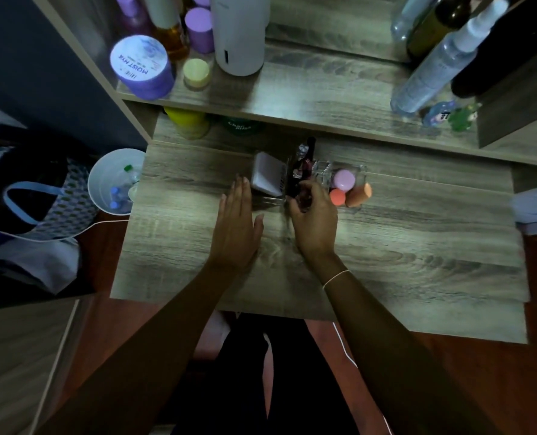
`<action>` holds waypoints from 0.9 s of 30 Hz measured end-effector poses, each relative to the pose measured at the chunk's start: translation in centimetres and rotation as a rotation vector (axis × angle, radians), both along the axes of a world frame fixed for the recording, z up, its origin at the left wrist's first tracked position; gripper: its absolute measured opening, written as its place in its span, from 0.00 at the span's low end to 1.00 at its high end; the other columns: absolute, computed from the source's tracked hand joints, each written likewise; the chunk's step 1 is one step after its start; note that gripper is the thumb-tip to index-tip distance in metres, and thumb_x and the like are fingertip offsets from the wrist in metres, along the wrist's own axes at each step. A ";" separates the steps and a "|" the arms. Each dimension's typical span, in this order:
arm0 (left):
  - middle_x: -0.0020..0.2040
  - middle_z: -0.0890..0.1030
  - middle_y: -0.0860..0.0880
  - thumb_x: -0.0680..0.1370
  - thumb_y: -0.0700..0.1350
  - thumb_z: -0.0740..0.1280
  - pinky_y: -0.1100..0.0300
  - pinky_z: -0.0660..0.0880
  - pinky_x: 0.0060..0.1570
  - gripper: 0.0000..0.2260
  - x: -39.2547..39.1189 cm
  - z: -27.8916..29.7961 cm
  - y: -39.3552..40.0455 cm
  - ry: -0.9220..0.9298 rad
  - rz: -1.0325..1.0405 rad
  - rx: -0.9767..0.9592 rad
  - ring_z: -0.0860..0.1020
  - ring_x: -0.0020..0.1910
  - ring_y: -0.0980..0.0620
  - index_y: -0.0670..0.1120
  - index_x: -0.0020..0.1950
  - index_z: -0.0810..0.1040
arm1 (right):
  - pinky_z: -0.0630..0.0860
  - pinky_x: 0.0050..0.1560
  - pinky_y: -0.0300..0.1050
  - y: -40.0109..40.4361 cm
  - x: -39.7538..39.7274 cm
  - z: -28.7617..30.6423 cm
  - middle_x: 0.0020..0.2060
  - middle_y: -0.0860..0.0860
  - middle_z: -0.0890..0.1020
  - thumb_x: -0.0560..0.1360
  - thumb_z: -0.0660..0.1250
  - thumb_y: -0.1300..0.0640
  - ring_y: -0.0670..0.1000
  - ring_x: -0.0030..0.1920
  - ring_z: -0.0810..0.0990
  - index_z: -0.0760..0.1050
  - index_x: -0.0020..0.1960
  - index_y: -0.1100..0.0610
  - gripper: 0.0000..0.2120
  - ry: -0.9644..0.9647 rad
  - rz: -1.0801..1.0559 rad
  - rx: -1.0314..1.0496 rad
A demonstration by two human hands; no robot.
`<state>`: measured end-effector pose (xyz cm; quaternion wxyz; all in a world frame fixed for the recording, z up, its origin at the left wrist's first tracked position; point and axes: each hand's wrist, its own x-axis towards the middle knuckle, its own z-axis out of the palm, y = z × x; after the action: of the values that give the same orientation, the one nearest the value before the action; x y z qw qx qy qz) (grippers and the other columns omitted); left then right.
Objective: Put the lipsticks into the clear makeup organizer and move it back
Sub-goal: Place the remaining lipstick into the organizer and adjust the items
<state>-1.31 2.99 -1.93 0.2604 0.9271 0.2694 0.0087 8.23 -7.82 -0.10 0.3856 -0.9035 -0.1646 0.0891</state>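
The clear makeup organizer [322, 167] stands on the wooden table, near its back edge. Dark lipsticks [303, 164] with shiny caps stand upright in its middle compartment. A white box [267, 174] fills its left part; pink and orange sponges [344, 179] sit in its right part. My left hand [237, 221] lies flat and open on the table, fingertips against the organizer's left front. My right hand [315, 215] is curled at the organizer's front, fingers closed on a dark lipstick [301, 200] at the middle compartment.
A raised shelf [308, 98] runs behind the organizer, carrying a purple jar [140, 67], a white bottle [240, 36], spray bottles [433, 67] and small figurines [449, 114]. A white bin [113, 180] and a bag [35, 199] sit left of the table.
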 end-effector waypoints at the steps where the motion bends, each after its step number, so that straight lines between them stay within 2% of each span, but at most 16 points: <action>1: 0.79 0.50 0.40 0.81 0.48 0.58 0.51 0.46 0.77 0.30 0.1 0.0 0.0 -0.002 0.002 -0.001 0.49 0.78 0.47 0.40 0.77 0.46 | 0.78 0.52 0.54 -0.1 -0.1 0.1 0.54 0.55 0.82 0.73 0.70 0.58 0.55 0.52 0.81 0.76 0.60 0.57 0.15 -0.002 0.000 0.002; 10: 0.78 0.55 0.41 0.80 0.46 0.60 0.53 0.47 0.76 0.30 0.9 0.3 0.6 -0.120 0.060 -0.117 0.54 0.77 0.47 0.41 0.77 0.49 | 0.80 0.43 0.56 -4.7 -1.6 0.5 0.48 0.50 0.80 0.74 0.71 0.55 0.50 0.42 0.79 0.76 0.56 0.54 0.12 0.010 -0.068 0.032; 13: 0.78 0.54 0.40 0.81 0.46 0.60 0.51 0.48 0.76 0.29 1.4 0.5 1.0 -0.139 0.084 -0.140 0.54 0.77 0.45 0.40 0.77 0.50 | 0.80 0.44 0.56 -6.6 -2.1 0.3 0.47 0.50 0.80 0.73 0.72 0.57 0.50 0.40 0.78 0.77 0.56 0.56 0.12 0.028 -0.115 0.014; 18: 0.78 0.56 0.41 0.81 0.47 0.59 0.46 0.56 0.75 0.28 2.7 1.3 1.2 -0.200 0.141 -0.174 0.55 0.76 0.44 0.43 0.77 0.52 | 0.80 0.45 0.58 -6.6 -1.4 1.3 0.48 0.54 0.81 0.76 0.69 0.57 0.54 0.44 0.80 0.76 0.57 0.57 0.10 0.026 -0.127 0.055; 22: 0.76 0.59 0.38 0.81 0.47 0.58 0.55 0.59 0.69 0.24 4.4 3.0 1.4 -0.316 0.109 -0.129 0.59 0.75 0.42 0.45 0.76 0.57 | 0.80 0.52 0.57 -3.8 1.3 2.9 0.54 0.55 0.82 0.77 0.68 0.57 0.54 0.52 0.81 0.76 0.59 0.56 0.12 0.020 -0.100 0.092; 24: 0.75 0.62 0.37 0.81 0.46 0.59 0.55 0.62 0.67 0.21 5.4 3.8 1.7 -0.366 0.096 -0.097 0.63 0.73 0.41 0.45 0.74 0.62 | 0.78 0.57 0.57 -2.5 2.7 3.3 0.55 0.54 0.81 0.76 0.69 0.55 0.55 0.55 0.80 0.76 0.60 0.55 0.14 0.009 -0.079 0.090; 27: 0.71 0.66 0.36 0.80 0.44 0.60 0.54 0.66 0.64 0.19 6.5 4.8 2.1 -0.414 0.081 -0.053 0.67 0.69 0.40 0.42 0.71 0.67 | 0.74 0.58 0.47 -1.2 3.9 3.1 0.57 0.53 0.80 0.75 0.70 0.54 0.54 0.59 0.77 0.76 0.62 0.55 0.16 -0.008 -0.037 0.050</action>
<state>5.16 5.13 2.85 0.3339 0.8869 0.2473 0.2022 12.17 -9.00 2.95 0.4089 -0.8968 -0.1515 0.0744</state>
